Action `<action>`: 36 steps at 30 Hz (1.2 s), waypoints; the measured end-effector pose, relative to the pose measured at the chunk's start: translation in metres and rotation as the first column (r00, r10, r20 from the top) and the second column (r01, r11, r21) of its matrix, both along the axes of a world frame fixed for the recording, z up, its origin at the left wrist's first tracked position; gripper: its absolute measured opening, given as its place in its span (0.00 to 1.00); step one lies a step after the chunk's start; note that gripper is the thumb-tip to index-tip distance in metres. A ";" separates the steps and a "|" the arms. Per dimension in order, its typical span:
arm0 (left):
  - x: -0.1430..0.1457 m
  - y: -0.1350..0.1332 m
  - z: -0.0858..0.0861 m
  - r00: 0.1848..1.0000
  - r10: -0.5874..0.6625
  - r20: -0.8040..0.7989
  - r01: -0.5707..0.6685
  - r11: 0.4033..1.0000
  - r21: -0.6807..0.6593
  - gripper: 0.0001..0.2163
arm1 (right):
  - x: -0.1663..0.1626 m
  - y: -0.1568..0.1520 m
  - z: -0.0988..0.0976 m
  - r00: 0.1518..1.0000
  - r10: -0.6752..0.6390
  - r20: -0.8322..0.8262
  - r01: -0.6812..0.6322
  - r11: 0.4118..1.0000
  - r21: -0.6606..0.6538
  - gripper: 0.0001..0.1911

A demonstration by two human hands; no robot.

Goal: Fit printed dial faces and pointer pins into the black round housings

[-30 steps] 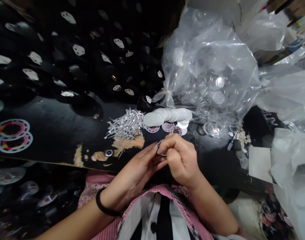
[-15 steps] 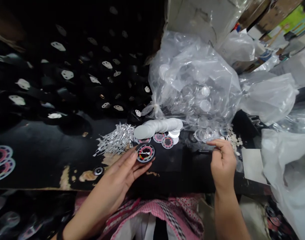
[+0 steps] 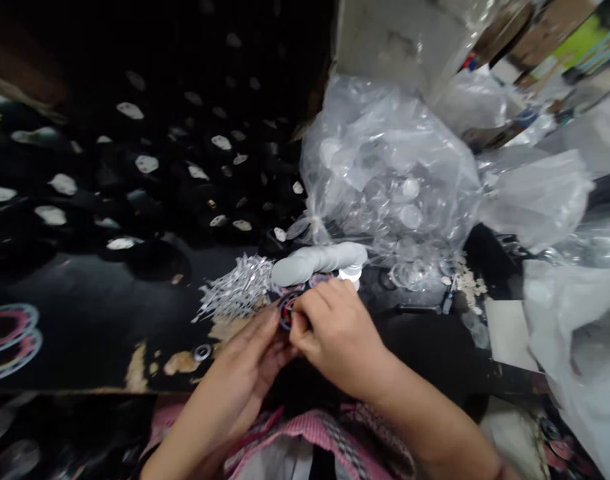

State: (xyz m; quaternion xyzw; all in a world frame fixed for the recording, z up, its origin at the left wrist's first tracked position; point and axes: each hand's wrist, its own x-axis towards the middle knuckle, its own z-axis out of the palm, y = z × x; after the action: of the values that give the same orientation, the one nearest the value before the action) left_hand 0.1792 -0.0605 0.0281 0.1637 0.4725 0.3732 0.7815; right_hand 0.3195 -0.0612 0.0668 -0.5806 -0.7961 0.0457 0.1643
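Observation:
My left hand (image 3: 247, 357) is closed around a small round dial gauge (image 3: 286, 312) with a black rim and a red-and-black face. Over that face sits my right hand (image 3: 341, 337), its thumb and fingers pinched at the dial; whatever is between the fingertips is hidden. Just beyond the hands lies a heap of silvery white pointers (image 3: 237, 287). Beside it, a row of overlapping white discs (image 3: 317, 260) stretches to the right, with printed dial discs (image 3: 321, 279) partly showing in front. A small dark ring-shaped part (image 3: 203, 353) rests left of my left hand.
A knotted clear bag of transparent round covers (image 3: 395, 180) stands behind the discs. Loose clear covers (image 3: 415, 275), a dark slim tool (image 3: 412, 309) and small pale pieces (image 3: 469, 283) lie to the right. Black parts with white plates (image 3: 147, 164) fill the back left. Large printed dials (image 3: 9, 330) lie far left.
My right hand has moved left from beside the clear covers to the dial gauge and now covers part of its face. My left hand still holds the gauge. The view has shifted slightly.

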 end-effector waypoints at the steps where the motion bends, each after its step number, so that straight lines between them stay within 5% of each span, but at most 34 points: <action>1: 0.001 0.000 0.000 1.000 0.016 -0.001 -0.016 1.000 -0.010 0.12 | -0.003 0.000 0.001 0.999 -0.035 -0.020 0.034 0.999 -0.018 0.10; 7: -0.002 0.006 0.000 0.997 0.064 -0.043 -0.062 0.997 0.040 0.16 | 0.019 0.023 0.012 0.941 -0.092 -0.325 0.012 0.971 -0.240 0.06; 9: -0.004 0.007 0.000 0.999 0.049 -0.022 -0.048 0.997 0.058 0.16 | 0.042 0.047 0.009 0.891 -0.255 -0.376 0.202 0.963 -0.176 0.07; 11: -0.004 0.008 0.001 0.999 0.035 0.008 -0.036 0.997 0.063 0.15 | 0.062 0.073 0.000 0.814 -0.538 -0.219 0.541 0.839 -0.053 0.10; 14: -0.003 0.008 0.001 1.000 0.018 0.025 -0.019 1.000 0.013 0.13 | 0.077 0.100 -0.016 0.741 -0.669 -0.063 0.670 0.742 -0.005 0.12; 23: -0.006 0.015 -0.003 0.986 0.104 0.132 -0.088 0.989 -0.120 0.14 | 0.077 0.061 -0.014 0.703 -0.577 -0.417 0.620 0.783 -0.039 0.07; 26: -0.005 0.018 -0.001 0.978 0.081 0.190 -0.058 0.991 -0.123 0.12 | 0.054 0.040 -0.007 0.639 -0.412 -0.650 0.340 0.909 -0.242 0.08; 29: -0.004 0.020 0.002 0.978 0.048 0.205 -0.033 0.996 -0.077 0.15 | 0.026 0.024 -0.005 0.679 -0.253 -0.690 0.061 0.955 -0.290 0.11; 32: -0.005 0.020 0.003 0.982 0.067 0.174 -0.066 0.998 -0.014 0.13 | 0.016 0.019 -0.007 0.710 -0.219 -0.670 0.070 0.968 -0.243 0.12; 36: -0.006 0.020 0.002 0.985 0.091 0.145 -0.091 0.996 -0.004 0.12 | 0.033 0.026 -0.012 0.557 -0.404 -0.725 0.257 0.915 -0.312 0.13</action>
State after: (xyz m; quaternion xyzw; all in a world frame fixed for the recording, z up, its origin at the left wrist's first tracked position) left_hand 0.1729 -0.0406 0.0297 0.1153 0.4208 0.4201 0.7957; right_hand 0.3526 -0.0355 0.0549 -0.6541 -0.5152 0.3274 0.4466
